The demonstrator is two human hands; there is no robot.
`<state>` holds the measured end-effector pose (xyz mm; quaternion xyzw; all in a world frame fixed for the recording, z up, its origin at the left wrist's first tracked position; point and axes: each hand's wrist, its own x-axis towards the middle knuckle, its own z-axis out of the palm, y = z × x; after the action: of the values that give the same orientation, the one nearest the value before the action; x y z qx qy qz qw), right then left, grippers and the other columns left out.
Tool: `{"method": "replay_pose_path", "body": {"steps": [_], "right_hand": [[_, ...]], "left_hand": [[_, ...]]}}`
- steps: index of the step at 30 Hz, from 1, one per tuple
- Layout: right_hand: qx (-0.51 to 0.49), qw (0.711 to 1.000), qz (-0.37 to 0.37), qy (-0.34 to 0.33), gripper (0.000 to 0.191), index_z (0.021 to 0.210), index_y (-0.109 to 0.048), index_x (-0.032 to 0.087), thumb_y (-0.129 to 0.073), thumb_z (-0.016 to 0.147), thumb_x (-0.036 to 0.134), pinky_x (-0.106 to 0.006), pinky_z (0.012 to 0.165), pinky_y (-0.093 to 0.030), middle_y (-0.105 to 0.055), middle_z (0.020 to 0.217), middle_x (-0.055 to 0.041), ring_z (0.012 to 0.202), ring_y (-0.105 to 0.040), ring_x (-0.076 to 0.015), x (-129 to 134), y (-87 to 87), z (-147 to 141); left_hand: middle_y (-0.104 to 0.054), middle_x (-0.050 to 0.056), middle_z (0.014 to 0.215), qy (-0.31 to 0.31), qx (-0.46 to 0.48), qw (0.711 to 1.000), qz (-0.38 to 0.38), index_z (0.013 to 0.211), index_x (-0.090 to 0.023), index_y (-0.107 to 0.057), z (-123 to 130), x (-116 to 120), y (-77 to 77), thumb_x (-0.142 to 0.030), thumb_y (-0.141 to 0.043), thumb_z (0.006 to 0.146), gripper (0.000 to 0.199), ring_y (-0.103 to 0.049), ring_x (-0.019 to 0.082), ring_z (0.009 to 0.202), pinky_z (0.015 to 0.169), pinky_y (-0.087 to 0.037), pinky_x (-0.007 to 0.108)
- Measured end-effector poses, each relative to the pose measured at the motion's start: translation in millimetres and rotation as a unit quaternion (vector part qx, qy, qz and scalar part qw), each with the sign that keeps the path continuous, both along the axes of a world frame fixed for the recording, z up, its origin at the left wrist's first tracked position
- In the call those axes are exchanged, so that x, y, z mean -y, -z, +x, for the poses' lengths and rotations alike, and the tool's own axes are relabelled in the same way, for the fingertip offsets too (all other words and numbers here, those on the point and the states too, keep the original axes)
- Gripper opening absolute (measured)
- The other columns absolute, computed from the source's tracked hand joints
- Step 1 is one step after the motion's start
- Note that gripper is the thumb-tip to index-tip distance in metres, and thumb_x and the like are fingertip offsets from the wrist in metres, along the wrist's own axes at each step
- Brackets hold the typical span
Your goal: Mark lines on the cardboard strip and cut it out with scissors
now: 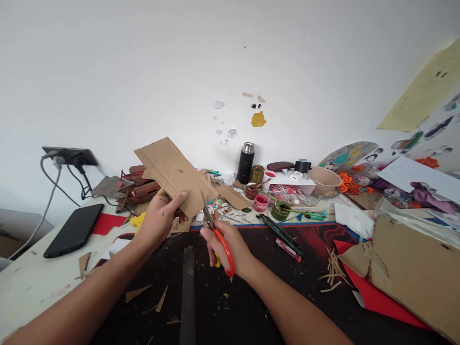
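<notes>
A person's two bare hands work above the far part of a dark mat (224,326), the landmark for all positions given. The left hand (161,213) grips a creased cardboard piece (176,175), raised over the mat's far edge, thumb on the upper face and fingers beneath. The right hand (226,244), above the mat's far middle, has its fingers closed around the handles of the scissors (208,218); the blades overlap the cardboard's near right end, though whether they are cutting cannot be told. On the mat lie a dark flat strip (188,297) and, to its left, a cardboard scrap (138,293). Left of the mat rests a phone (74,231); beyond its far edge stand a black flask (246,163) and a green paint jar (280,211).
</notes>
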<state>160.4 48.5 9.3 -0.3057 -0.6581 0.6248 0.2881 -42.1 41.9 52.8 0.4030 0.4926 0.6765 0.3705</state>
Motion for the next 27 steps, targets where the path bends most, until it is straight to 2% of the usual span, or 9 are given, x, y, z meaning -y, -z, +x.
{"method": "replay_pose_path", "body": {"steps": [9,19,27], "right_hand": [[0.015,1.000,0.017,0.006,0.048,0.096,-0.057,0.024,-0.066,0.103,0.071,-0.021,0.041,-0.044,-0.056,0.052,0.0077,0.040,-0.057,-0.0138,-1.8,5.8,1.3],[0.039,0.999,0.026,0.014,0.048,0.092,-0.055,0.025,-0.068,0.102,0.069,-0.021,0.040,-0.041,-0.052,0.052,0.0079,0.039,-0.054,-0.0130,0.5,-2.1,1.7],[0.054,0.998,0.036,0.021,0.047,0.089,-0.055,0.025,-0.068,0.103,0.069,-0.020,0.037,-0.038,-0.051,0.049,0.0075,0.037,-0.053,-0.0133,-0.7,2.2,1.7]], "left_hand": [[-0.072,0.002,0.077,0.020,0.000,1.000,-0.015,0.099,-0.020,-0.068,-1.3,-2.3,5.6,-0.056,-0.091,0.078,0.048,-0.059,0.014,0.045,0.038,-0.045,0.025],[-0.073,0.002,0.078,0.008,-0.014,1.000,-0.013,0.102,-0.019,-0.068,1.7,-0.3,2.2,-0.056,-0.094,0.075,0.052,-0.057,0.013,0.045,0.036,-0.043,0.025],[-0.072,0.001,0.079,0.004,-0.009,1.000,-0.015,0.101,-0.020,-0.066,2.4,-0.3,2.9,-0.056,-0.094,0.074,0.053,-0.057,0.013,0.046,0.035,-0.044,0.024]]}}
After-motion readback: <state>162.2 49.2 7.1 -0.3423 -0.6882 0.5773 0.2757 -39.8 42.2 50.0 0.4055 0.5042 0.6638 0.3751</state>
